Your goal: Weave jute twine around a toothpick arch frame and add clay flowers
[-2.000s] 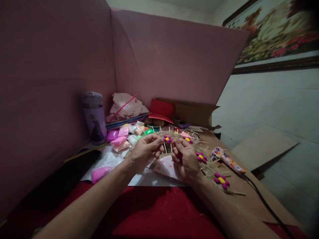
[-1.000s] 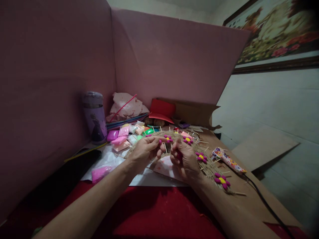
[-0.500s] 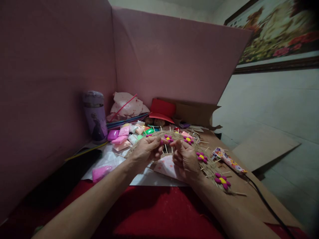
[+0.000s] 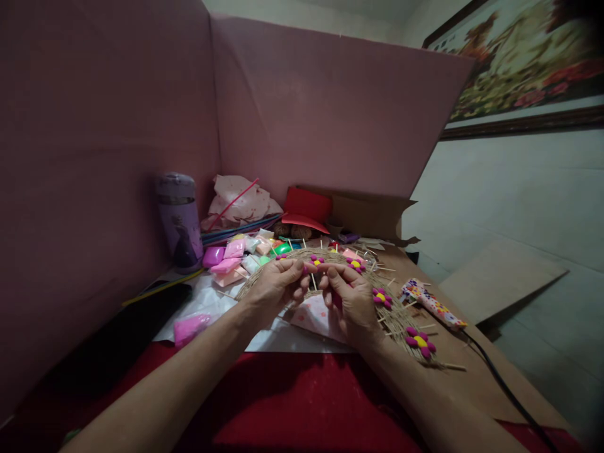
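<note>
A half ring wound in straw-coloured twine (image 4: pixel 395 319) lies on the table, studded with toothpicks and pink clay flowers with yellow centres (image 4: pixel 419 341). My left hand (image 4: pixel 276 286) is curled, its thumb and fingers pinched on a small magenta clay bit beside the ring's top. My right hand (image 4: pixel 348 299) is curled too, its fingertips meeting the left hand's over the same spot by a flower (image 4: pixel 317 260). Some magenta clay shows inside the right palm.
Packets of coloured clay (image 4: pixel 225 257) lie behind the ring, a purple tumbler (image 4: pixel 180 220) at the left. A patterned glue gun (image 4: pixel 431 303) with a black cord (image 4: pixel 500 384) rests at the right. Pink cardboard walls (image 4: pixel 330 107) stand behind; red cloth (image 4: pixel 292 402) covers the near table.
The fingertips of both hands have come closer together over the ring's top; the right hand's fingers have shifted a little left. Nothing else moved.
</note>
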`<state>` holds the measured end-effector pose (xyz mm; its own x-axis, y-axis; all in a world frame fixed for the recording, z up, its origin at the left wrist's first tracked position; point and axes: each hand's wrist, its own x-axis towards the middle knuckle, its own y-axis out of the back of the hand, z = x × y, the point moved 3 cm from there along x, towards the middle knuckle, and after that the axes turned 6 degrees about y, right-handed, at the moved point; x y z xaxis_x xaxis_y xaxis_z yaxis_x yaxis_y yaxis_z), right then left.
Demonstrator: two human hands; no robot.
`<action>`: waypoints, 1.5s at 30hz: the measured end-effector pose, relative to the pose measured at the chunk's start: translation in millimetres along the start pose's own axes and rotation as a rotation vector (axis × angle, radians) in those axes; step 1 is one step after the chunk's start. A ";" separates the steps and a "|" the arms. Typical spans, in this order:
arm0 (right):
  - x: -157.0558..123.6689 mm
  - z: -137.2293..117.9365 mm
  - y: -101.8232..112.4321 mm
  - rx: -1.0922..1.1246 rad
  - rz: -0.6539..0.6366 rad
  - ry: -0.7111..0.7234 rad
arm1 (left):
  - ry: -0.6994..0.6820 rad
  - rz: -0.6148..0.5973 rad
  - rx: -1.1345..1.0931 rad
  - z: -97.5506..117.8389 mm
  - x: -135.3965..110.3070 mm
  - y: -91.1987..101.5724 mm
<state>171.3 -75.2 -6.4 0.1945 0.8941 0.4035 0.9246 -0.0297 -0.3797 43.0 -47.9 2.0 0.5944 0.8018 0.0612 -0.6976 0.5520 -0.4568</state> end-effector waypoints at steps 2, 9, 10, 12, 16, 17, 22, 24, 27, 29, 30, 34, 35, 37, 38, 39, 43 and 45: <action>-0.4 -0.2 -0.3 -0.016 -0.003 0.035 | -0.007 -0.044 0.011 1.4 -0.6 -2.8; -0.1 4.7 4.3 -0.041 0.054 0.035 | -0.045 0.053 0.012 0.2 0.7 0.9; -0.1 5.2 4.7 -0.057 0.044 0.047 | -0.038 0.053 0.005 -0.2 0.8 1.4; -0.7 5.1 4.6 -0.085 0.014 0.079 | -0.020 0.030 -0.001 -0.4 0.7 1.1; -3.6 2.8 1.2 -0.135 -0.052 0.110 | 0.006 -0.012 -0.004 1.1 -0.6 -1.9; -4.2 2.2 0.2 -0.144 -0.067 0.108 | 0.008 -0.009 -0.009 1.4 -0.8 -2.3; -4.9 2.1 0.8 -0.155 -0.080 0.107 | -0.019 0.039 -0.004 0.7 -0.6 -1.3; -4.7 3.2 1.9 -0.156 -0.078 0.106 | -0.017 0.036 0.003 0.0 -0.5 -1.6; -4.9 3.2 2.2 -0.159 -0.079 0.129 | -0.002 0.034 0.006 0.0 -1.0 -2.6; -5.2 1.9 2.3 -0.167 -0.067 0.157 | 0.006 0.031 0.006 0.6 -1.4 -3.0; -5.3 1.4 2.4 -0.172 -0.059 0.166 | 0.006 0.029 0.005 0.9 -1.5 -3.0; -4.6 1.9 2.4 -0.170 -0.052 0.141 | -0.024 0.030 0.001 1.5 -1.0 -1.1; -4.3 2.3 2.2 -0.155 -0.051 0.133 | -0.037 0.040 -0.002 1.4 -0.7 -0.3; -3.7 3.1 2.0 -0.112 -0.032 0.124 | -0.058 0.062 -0.008 0.8 0.0 1.3; -3.4 3.7 1.9 -0.090 -0.020 0.115 | -0.065 0.067 -0.011 0.5 0.3 1.7; -3.0 4.4 1.8 -0.073 -0.011 0.103 | -0.070 0.066 -0.012 0.3 0.5 1.8; -2.1 6.2 1.3 -0.044 -0.013 0.081 | -0.053 0.060 -0.004 0.5 -0.1 1.2; -2.0 6.1 1.4 -0.039 -0.022 0.097 | -0.039 0.059 -0.004 1.3 -1.0 0.8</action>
<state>170.2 -74.4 -12.9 0.2035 0.8471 0.4910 0.9406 -0.0298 -0.3383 41.4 -48.0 2.7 0.5361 0.8414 0.0687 -0.7293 0.5026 -0.4642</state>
